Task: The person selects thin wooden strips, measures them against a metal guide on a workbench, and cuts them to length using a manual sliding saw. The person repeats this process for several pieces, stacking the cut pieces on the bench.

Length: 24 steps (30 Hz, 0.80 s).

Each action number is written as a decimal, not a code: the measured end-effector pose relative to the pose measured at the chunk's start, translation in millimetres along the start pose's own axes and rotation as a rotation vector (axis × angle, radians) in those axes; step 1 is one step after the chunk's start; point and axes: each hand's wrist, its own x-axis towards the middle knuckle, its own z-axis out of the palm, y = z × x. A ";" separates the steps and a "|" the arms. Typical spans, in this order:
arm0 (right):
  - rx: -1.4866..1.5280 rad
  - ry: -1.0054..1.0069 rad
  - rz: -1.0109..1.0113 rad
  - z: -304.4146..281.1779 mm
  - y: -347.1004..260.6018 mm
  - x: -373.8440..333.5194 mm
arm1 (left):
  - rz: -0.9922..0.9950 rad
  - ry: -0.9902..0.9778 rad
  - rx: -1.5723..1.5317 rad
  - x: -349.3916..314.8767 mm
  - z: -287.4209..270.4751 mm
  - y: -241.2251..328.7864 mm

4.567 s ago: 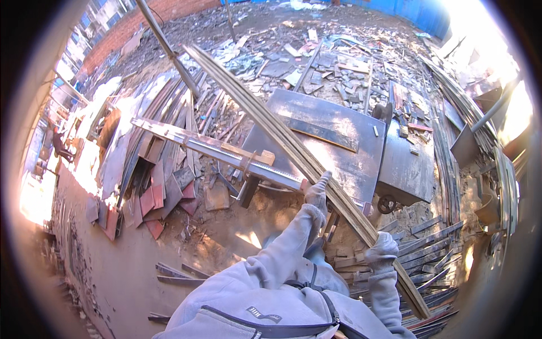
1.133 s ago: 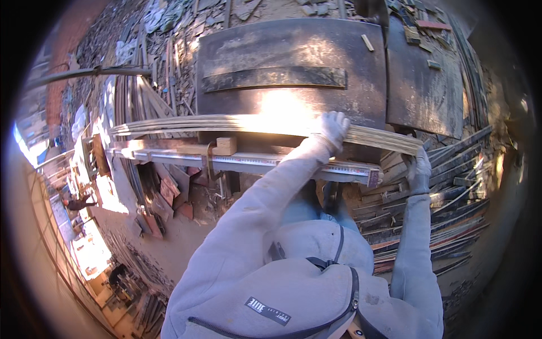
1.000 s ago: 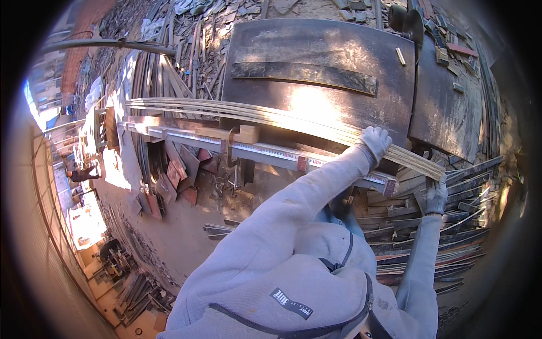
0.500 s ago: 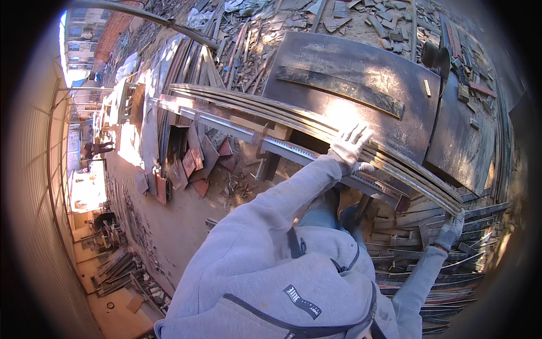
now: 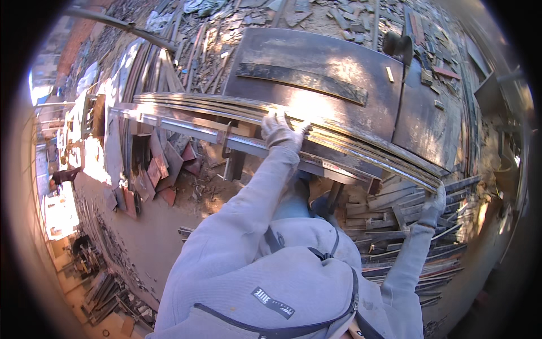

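Head view, and there's writing to look at straight away: a dark label [image 5: 272, 303] with pale lettering sits slantwise on the grey top [image 5: 226, 237], and a marked scale [image 5: 333, 167] runs along the rail [image 5: 195, 131], its figures too small to make out. Up to the hands! The strips [image 5: 372, 152], a long bundle, stretch along the bench's near side, above the rail, running down to the right. The left hand [image 5: 280, 134] is on them partway along, its grip wide, fingers and thumb spread. Over at the far right end, the right hand [image 5: 434, 204] has its grip curled around the strip ends. Behind the bundle, a dark board [image 5: 302, 82] lies on the bench [image 5: 344, 56], a small block [image 5: 390, 74] near it. A clamp [image 5: 226, 139] straddles the rail, left of the left hand. Slats [image 5: 406, 229] crowd the ground beneath the right hand, and offcuts [image 5: 158, 169] heap up beyond the rail's left half.
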 end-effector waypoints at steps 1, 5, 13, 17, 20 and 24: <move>0.014 0.058 0.046 -1.6 3.1 1.9 | 0.014 0.012 0.029 1.9 -3.7 0.4; 0.016 0.016 0.041 -12.1 18.1 16.5 | 0.168 0.050 0.193 11.6 -9.6 0.9; -1.370 0.177 -0.521 23.4 22.7 39.5 | 0.721 -0.003 0.105 44.1 11.5 -14.0; -1.393 -0.357 -0.907 114.6 12.3 16.6 | 0.673 -0.003 0.321 50.6 46.8 -14.2; -1.581 -0.664 -0.636 186.2 19.5 5.3 | 0.669 0.049 0.310 54.9 58.8 -19.5; -1.759 -0.889 -0.345 217.1 26.6 15.7 | 0.800 0.029 0.242 65.3 47.5 -24.3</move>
